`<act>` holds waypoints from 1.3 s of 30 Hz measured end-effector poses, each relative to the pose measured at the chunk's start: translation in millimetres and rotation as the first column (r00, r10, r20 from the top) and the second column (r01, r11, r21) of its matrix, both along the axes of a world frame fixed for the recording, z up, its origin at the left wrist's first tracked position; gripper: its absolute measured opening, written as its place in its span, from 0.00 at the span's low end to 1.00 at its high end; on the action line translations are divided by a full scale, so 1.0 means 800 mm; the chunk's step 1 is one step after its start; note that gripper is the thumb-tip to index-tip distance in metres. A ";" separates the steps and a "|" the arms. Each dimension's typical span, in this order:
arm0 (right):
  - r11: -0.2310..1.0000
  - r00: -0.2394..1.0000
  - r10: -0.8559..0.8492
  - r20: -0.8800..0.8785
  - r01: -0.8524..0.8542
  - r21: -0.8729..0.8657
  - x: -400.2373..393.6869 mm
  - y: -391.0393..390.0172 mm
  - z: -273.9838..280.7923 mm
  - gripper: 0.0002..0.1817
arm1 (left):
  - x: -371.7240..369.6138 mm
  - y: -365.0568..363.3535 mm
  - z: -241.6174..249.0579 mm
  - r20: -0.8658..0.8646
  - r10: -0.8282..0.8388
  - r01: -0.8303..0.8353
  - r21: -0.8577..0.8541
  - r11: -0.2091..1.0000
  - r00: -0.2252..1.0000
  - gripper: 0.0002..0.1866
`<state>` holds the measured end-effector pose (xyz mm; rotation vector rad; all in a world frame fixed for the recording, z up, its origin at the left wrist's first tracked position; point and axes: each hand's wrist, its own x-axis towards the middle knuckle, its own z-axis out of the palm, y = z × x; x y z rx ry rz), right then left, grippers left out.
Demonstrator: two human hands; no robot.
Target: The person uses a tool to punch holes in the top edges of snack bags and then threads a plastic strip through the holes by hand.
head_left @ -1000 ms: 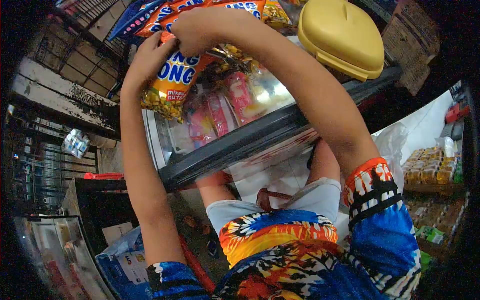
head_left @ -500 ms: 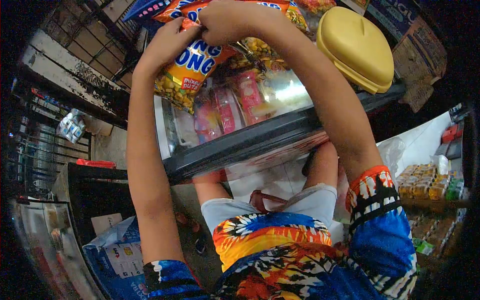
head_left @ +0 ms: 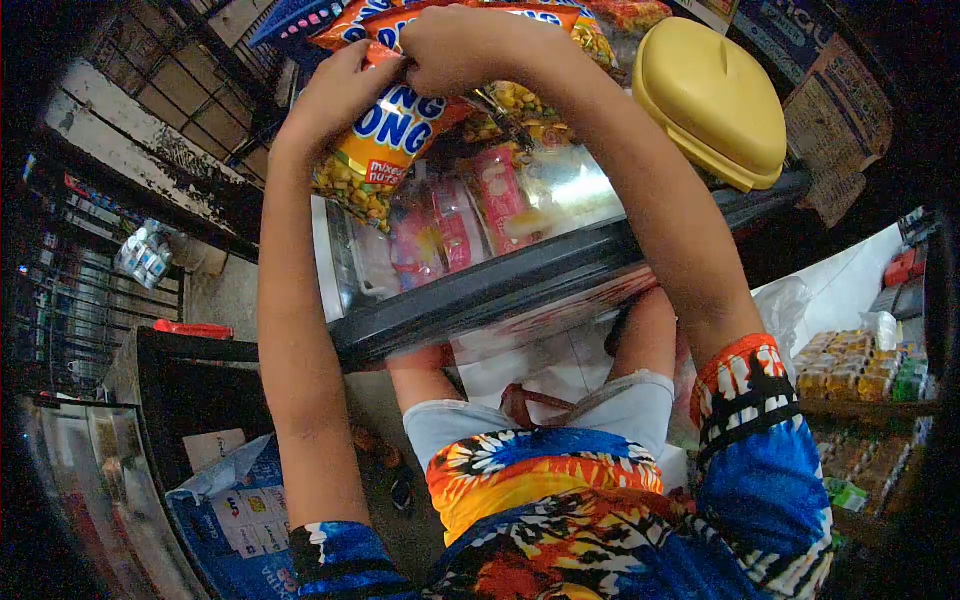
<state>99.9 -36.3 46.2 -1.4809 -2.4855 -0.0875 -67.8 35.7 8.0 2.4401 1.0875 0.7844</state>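
Note:
An orange bag of mixed nuts (head_left: pixel 395 135) hangs with its printed front towards me and its lower end tilted left, above a glass-topped case. My left hand (head_left: pixel 340 95) is closed on the bag's upper left edge. Beside it, almost touching, my right hand (head_left: pixel 462 45) has its fingers curled in a pinch at the top of the same bag. Just what the right fingertips grip is partly hidden. Behind my hands lie more orange nut bags (head_left: pixel 550 14), and pink packets (head_left: pixel 455 225) show through the glass below.
A yellow lidded container (head_left: pixel 710 105) stands on the case's right side. The dark case edge (head_left: pixel 500 275) runs between my arms and my legs. At left is a metal grille (head_left: pixel 70 290); at right, shelves hold packed goods (head_left: pixel 845 365). A blue bag (head_left: pixel 240 510) sits low at left.
The view has shifted very slightly. Both hands stay at the top of the nut bag, with hardly any visible movement.

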 end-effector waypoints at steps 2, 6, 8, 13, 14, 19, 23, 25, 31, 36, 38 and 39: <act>1.000 1.000 0.010 -0.002 -0.010 -0.003 0.001 0.000 0.000 0.14 | -0.001 0.003 -0.001 -0.014 0.011 -0.010 0.014 1.000 1.000 0.28; 0.997 0.999 -0.023 0.043 0.020 0.069 -0.008 0.028 -0.019 0.17 | 0.002 -0.013 0.006 -0.025 0.033 -0.032 0.023 0.999 0.999 0.28; 0.998 0.999 -0.019 0.036 0.017 0.053 -0.007 0.025 -0.017 0.17 | 0.002 -0.013 0.006 -0.020 0.042 -0.041 0.039 0.998 0.999 0.28; 0.997 1.000 -0.021 0.021 0.020 0.068 -0.005 0.021 -0.017 0.17 | 0.002 -0.014 0.007 -0.037 0.057 -0.056 0.031 0.998 0.998 0.28; 0.998 1.000 -0.016 0.027 0.014 0.066 -0.005 0.021 -0.017 0.17 | 0.002 -0.015 0.007 -0.037 0.057 -0.056 0.032 0.998 0.998 0.28; 0.998 1.000 -0.021 0.006 0.020 0.066 -0.004 0.004 -0.010 0.15 | 0.003 -0.018 0.006 0.004 0.048 -0.049 0.043 0.998 0.999 0.28; 0.996 1.000 0.004 -0.011 -0.003 0.092 -0.003 -0.002 -0.008 0.13 | 0.000 -0.002 0.002 -0.033 0.035 -0.034 0.030 0.999 0.999 0.28; 0.996 1.000 0.007 0.010 -0.008 0.089 -0.003 -0.001 -0.006 0.13 | 0.001 -0.001 0.003 -0.079 0.067 -0.062 0.068 0.996 0.995 0.29; 0.995 1.000 0.026 0.003 -0.026 0.093 -0.002 0.005 -0.010 0.13 | 0.002 -0.007 0.003 -0.069 0.115 -0.106 0.121 0.987 0.991 0.31; 0.997 0.999 0.039 -0.020 -0.038 0.073 0.000 0.002 -0.010 0.13 | 0.002 -0.013 0.007 -0.079 0.082 -0.074 0.091 0.993 0.993 0.31; 0.995 0.999 0.042 -0.027 -0.039 0.091 0.000 0.006 -0.013 0.13 | 0.003 -0.014 0.007 -0.082 0.080 -0.072 0.099 0.992 0.993 0.31; 0.995 0.999 0.042 -0.027 -0.039 0.091 0.000 0.007 -0.013 0.13 | 0.004 -0.014 0.006 -0.064 0.072 -0.067 0.080 0.995 0.995 0.31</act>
